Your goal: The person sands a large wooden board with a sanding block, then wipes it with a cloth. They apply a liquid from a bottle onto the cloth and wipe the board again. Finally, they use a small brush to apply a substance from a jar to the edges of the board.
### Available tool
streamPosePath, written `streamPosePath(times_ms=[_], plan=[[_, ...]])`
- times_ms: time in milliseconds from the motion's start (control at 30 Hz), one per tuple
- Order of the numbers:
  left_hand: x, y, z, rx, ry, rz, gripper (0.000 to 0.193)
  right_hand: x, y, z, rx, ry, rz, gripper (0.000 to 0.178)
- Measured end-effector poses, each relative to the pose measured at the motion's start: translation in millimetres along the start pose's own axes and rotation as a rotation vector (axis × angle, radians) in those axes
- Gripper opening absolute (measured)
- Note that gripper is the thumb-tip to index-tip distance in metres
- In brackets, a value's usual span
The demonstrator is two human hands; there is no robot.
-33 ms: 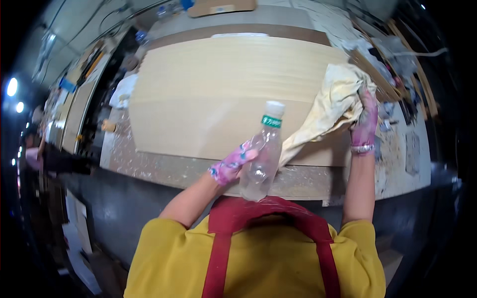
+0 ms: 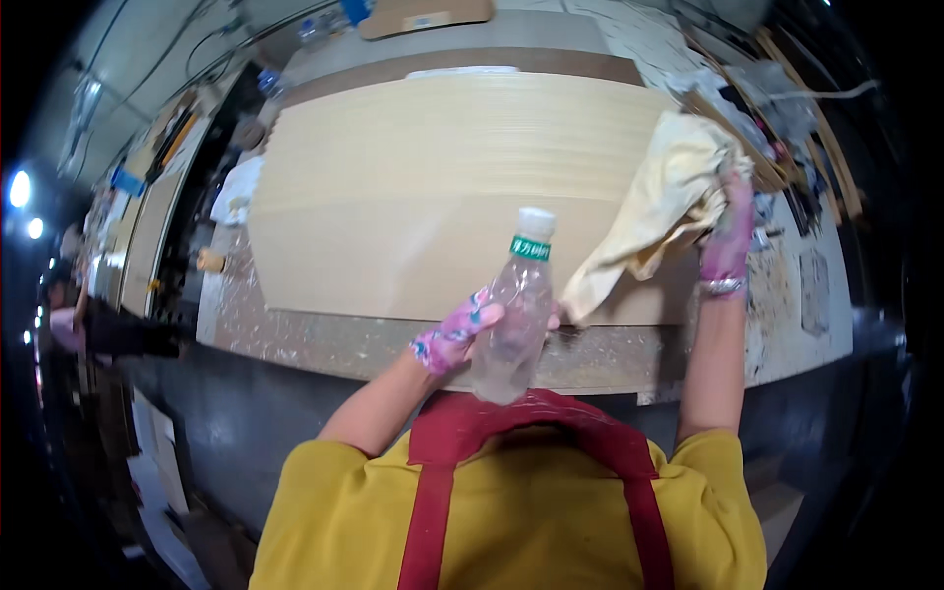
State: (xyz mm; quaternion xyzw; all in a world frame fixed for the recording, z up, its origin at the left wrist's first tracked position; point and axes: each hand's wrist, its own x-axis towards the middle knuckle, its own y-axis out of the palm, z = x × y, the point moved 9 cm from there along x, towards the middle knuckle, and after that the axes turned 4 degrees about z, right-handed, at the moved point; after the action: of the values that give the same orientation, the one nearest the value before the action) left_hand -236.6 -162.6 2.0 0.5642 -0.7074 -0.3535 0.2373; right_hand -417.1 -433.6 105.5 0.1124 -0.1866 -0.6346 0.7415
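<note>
A clear plastic bottle (image 2: 513,315) with a white cap and a green band at its neck stands nearly upright, tilted a little, close to my chest. My left hand (image 2: 460,334), in a pink patterned glove, is wrapped round it; fingertips show past its right side. Over at the right, my right hand (image 2: 729,228), in a stained pink glove, is closed on a bunched cream cloth (image 2: 661,192). The cloth hangs down leftward, its lower end near the bottle. Beneath both lies a large pale wood-coloured panel (image 2: 393,197) on the worktable (image 2: 324,344).
A wooden piece (image 2: 210,260) and a white cloth (image 2: 236,189) are at the table's left. Plastic bags (image 2: 777,93) and wood strips (image 2: 831,167) crowd the right. A brown board (image 2: 428,17) lies at the back. Far left stands another person (image 2: 113,326).
The bottle and my left hand have shifted slightly left and down. The cloth's lower end has moved right, away from the bottle, and the left fingertips behind the bottle now show.
</note>
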Motion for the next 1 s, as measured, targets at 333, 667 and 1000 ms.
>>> streamPosePath(times_ms=[333, 667, 1000], plan=[[22, 14, 28, 0.153, -0.223, 0.171, 0.099, -100, 90, -42, -0.245, 0.201, 0.871, 0.041], [46, 5, 26, 0.684, -0.342, 0.101, 0.092, -118, 15, -118, 0.647, 0.593, 0.553, 0.050], [91, 75, -52, 2.463, -0.234, 0.350, 0.079, -156, -29, -135, 1.076, 0.628, 0.413, 0.052]])
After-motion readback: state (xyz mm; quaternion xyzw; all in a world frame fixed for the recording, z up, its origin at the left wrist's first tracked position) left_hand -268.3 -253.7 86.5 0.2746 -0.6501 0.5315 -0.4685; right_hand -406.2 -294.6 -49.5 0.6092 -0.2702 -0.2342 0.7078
